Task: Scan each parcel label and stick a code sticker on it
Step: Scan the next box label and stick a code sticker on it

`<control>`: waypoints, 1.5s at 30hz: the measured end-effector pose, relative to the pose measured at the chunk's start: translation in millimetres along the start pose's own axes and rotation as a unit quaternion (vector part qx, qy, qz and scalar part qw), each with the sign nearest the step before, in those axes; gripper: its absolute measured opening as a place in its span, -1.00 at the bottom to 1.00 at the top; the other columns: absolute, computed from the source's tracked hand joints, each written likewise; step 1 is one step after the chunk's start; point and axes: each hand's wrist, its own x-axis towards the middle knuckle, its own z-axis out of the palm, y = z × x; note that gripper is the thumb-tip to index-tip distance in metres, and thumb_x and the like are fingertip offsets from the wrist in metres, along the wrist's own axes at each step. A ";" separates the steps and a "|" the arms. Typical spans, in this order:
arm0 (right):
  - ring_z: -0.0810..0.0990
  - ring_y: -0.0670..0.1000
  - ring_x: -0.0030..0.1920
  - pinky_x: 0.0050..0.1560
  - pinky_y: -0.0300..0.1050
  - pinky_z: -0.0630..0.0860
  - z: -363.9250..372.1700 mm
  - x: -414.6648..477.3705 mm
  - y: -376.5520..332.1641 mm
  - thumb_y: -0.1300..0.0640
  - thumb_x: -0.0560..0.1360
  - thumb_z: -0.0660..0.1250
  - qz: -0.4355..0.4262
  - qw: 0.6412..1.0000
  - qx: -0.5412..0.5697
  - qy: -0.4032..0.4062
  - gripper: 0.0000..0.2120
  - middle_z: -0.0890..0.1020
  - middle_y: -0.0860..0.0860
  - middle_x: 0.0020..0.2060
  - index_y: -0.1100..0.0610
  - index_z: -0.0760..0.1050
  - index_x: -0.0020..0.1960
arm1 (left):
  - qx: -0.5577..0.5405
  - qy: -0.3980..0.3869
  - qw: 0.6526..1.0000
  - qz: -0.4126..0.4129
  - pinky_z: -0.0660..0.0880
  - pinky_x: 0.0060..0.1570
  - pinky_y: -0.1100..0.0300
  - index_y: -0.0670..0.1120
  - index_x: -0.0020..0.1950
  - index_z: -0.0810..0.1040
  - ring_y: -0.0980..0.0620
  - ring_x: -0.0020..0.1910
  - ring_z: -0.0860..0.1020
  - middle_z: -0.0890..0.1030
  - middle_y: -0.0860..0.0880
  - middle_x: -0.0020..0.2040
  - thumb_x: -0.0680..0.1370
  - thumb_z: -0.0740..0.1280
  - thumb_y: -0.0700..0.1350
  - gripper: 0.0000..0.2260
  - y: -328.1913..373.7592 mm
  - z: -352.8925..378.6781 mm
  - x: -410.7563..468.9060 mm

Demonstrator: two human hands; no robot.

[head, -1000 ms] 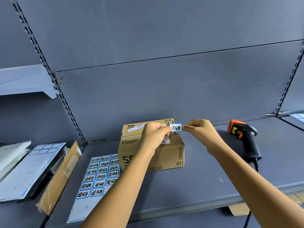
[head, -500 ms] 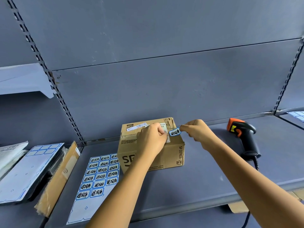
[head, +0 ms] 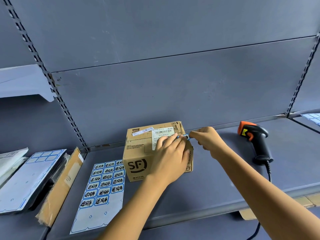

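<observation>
A cardboard SF parcel (head: pixel 138 153) stands near the back edge of the shelf (head: pixel 216 187). The left hand (head: pixel 170 153) lies on its shipping label (head: pixel 161 134) with straight fingers, fingertips on a blue code sticker (head: pixel 186 137). The right hand (head: pixel 207 141) pinches the sticker's free end. A sticker sheet (head: pixel 102 184) reaches the front edge, and a barcode scanner (head: pixel 254 141) rests toward the right end.

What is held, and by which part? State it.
The right hand pinches the sticker by its right end; the left hand lies flat on the box.

Both bare forearms reach forward. The left hand (head: pixel 170 153) lies palm down, fingers straight and flat. The right hand (head: pixel 207 140) pinches a small sticker (head: pixel 186 137) between curled fingers.
</observation>
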 end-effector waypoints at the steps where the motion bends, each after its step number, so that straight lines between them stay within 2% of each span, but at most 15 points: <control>1: 0.10 -0.01 -0.42 -0.41 -0.16 0.02 0.0 0.3 0.2 0.19 0.41 0.33 0.002 1.000 -0.001 -0.001 -0.72 0.16 0.02 -0.47 0.15 0.28 -0.38 | 0.002 0.004 1.000 -0.005 0.20 0.22 0.10 -0.09 0.16 0.61 0.03 0.21 0.54 0.65 0.03 0.12 0.54 0.07 0.03 -0.59 1.3 0.4 -0.7; 4: 0.10 -0.01 -0.42 -0.43 -0.18 0.03 0.2 -0.2 0.1 0.19 0.42 0.33 0.009 1.000 0.001 -0.008 -0.82 0.17 0.04 -0.46 0.19 0.37 -0.28 | -0.003 0.020 1.000 -0.020 0.22 0.20 0.10 -0.08 0.12 0.61 0.03 0.09 0.57 0.65 0.03 0.05 0.53 0.08 0.04 -0.61 5.3 0.9 -0.9; 7: 0.14 0.00 -0.41 -0.45 -0.20 0.07 -0.4 -0.9 -0.3 0.20 0.43 0.32 0.019 1.000 0.012 -0.014 -0.88 0.21 0.06 -0.44 0.19 0.40 -0.23 | -0.005 0.018 0.999 -0.042 0.36 0.17 0.06 -0.07 0.10 0.60 0.02 0.00 0.57 0.64 0.04 -0.01 0.53 0.06 0.04 -0.61 9.5 1.6 1.5; 11: 0.16 0.01 -0.40 -0.44 -0.20 0.08 -0.4 -3.3 -0.9 0.20 0.43 0.31 0.026 0.999 0.022 -0.014 -0.88 0.24 0.08 -0.42 0.20 0.41 -0.22 | 0.032 -0.015 0.997 -0.075 0.47 -0.03 0.08 -0.10 0.13 0.59 -0.02 -0.08 0.54 0.59 0.00 -0.06 0.52 0.03 0.09 -0.56 18.3 3.8 6.5; 15: 0.18 0.00 -0.39 -0.44 -0.20 0.10 -0.9 -6.2 2.2 0.19 0.44 0.32 0.031 0.999 0.035 -0.015 -0.83 0.25 0.10 -0.36 0.19 0.37 -0.27 | 0.052 -0.023 0.995 -0.082 0.46 -0.09 0.10 -0.10 0.19 0.55 -0.02 -0.07 0.52 0.57 0.00 0.00 0.49 0.05 0.14 -0.52 22.4 8.8 6.2; 23: 0.29 -0.02 -0.37 -0.38 -0.19 0.21 -4.2 -16.3 7.1 0.19 0.47 0.35 0.049 0.995 0.082 -0.014 -0.83 0.37 0.09 -0.34 0.18 0.49 -0.28 | 0.057 -0.017 0.995 -0.081 0.47 -0.15 0.11 -0.10 0.18 0.55 -0.03 -0.11 0.51 0.57 -0.01 -0.01 0.45 0.05 0.14 -0.50 21.2 10.1 8.3; 28: 0.36 -0.02 -0.37 -0.36 -0.21 0.28 -5.2 -22.1 13.4 0.18 0.50 0.31 0.077 0.991 0.101 -0.030 -0.89 0.42 0.06 -0.31 0.23 0.55 -0.11 | 0.062 -0.034 0.994 -0.085 0.48 -0.11 0.10 -0.11 0.17 0.56 -0.04 -0.07 0.53 0.58 -0.01 0.05 0.41 0.06 0.15 -0.48 19.2 10.5 7.5; 31: 0.53 -0.01 -0.20 -0.22 -0.19 0.48 0.3 -27.6 21.6 0.02 0.56 0.27 0.107 0.984 0.113 -0.090 -0.79 0.52 0.04 -0.17 0.17 0.54 -0.01 | 0.065 -0.063 0.992 -0.086 0.48 -0.11 0.10 -0.10 0.19 0.56 -0.04 -0.06 0.53 0.60 0.00 0.02 0.42 0.03 0.15 -0.46 18.3 8.9 9.1; 34: 0.57 0.01 -0.13 -0.12 -0.14 0.52 6.1 -31.1 30.3 -0.10 0.57 0.21 0.120 0.973 0.146 -0.135 -0.69 0.57 0.04 -0.11 0.11 0.55 0.07 | 0.043 -0.099 0.989 -0.100 0.47 -0.11 0.11 -0.10 0.17 0.57 -0.04 -0.06 0.53 0.60 0.00 0.01 0.41 0.08 0.14 -0.49 20.8 7.3 9.8; 37: 0.56 0.00 -0.16 -0.05 -0.16 0.46 8.7 -34.8 35.1 -0.17 0.56 0.18 0.121 0.964 0.170 -0.164 -0.68 0.59 -0.01 -0.17 0.02 0.58 0.03 | -0.061 -0.084 0.990 -0.094 0.38 0.15 0.08 -0.09 0.30 0.46 -0.06 0.18 0.43 0.51 -0.01 0.22 0.46 0.16 0.08 -0.53 17.6 -3.5 12.9; 38: 0.57 0.00 -0.10 0.02 -0.13 0.46 9.0 -35.0 37.1 -0.21 0.54 0.19 0.115 0.964 0.164 -0.173 -0.64 0.60 -0.02 -0.13 0.02 0.57 0.08 | -0.142 -0.080 0.979 -0.121 0.30 0.25 0.10 -0.09 0.36 0.39 -0.04 0.29 0.35 0.43 0.00 0.31 0.51 0.18 0.04 -0.55 10.5 -9.9 16.2; 40: 0.60 0.02 0.05 0.19 -0.05 0.48 8.9 -35.8 37.3 -0.32 0.42 0.27 0.109 0.966 0.141 -0.186 -0.45 0.62 0.00 0.05 0.05 0.49 0.23 | -0.298 -0.052 0.922 -0.240 0.28 0.33 0.11 -0.07 0.38 0.35 0.02 0.35 0.30 0.40 0.02 0.35 0.55 0.22 -0.04 -0.60 -11.7 -29.3 18.1; 42: 0.58 0.06 0.15 0.25 0.00 0.47 8.6 -34.1 37.2 -0.38 0.32 0.31 0.119 0.966 0.133 -0.186 -0.28 0.59 0.04 0.16 0.06 0.43 0.30 | -0.278 0.056 0.893 -0.350 0.34 0.30 0.02 -0.08 0.34 0.38 -0.03 0.33 0.36 0.44 -0.02 0.34 0.54 0.23 -0.07 -0.63 -49.1 -39.8 13.3; 43: 0.56 0.07 0.17 0.25 0.01 0.46 8.8 -34.3 36.4 -0.37 0.33 0.31 0.122 0.966 0.132 -0.185 -0.28 0.58 0.05 0.18 0.07 0.42 0.32 | -0.228 0.061 0.885 -0.401 0.35 0.29 -0.01 -0.08 0.36 0.37 -0.07 0.33 0.36 0.43 -0.05 0.35 0.55 0.22 -0.04 -0.61 -66.7 -41.6 6.2; 45: 0.55 0.09 0.18 0.25 0.01 0.44 10.3 -34.2 35.2 -0.32 0.40 0.29 0.130 0.965 0.140 -0.182 -0.34 0.56 0.08 0.20 0.08 0.40 0.34 | -0.215 -0.021 0.847 -0.486 0.36 0.29 -0.04 -0.11 0.42 0.31 -0.13 0.33 0.38 0.41 -0.11 0.38 0.57 0.21 0.04 -0.54 -95.6 -34.9 -10.9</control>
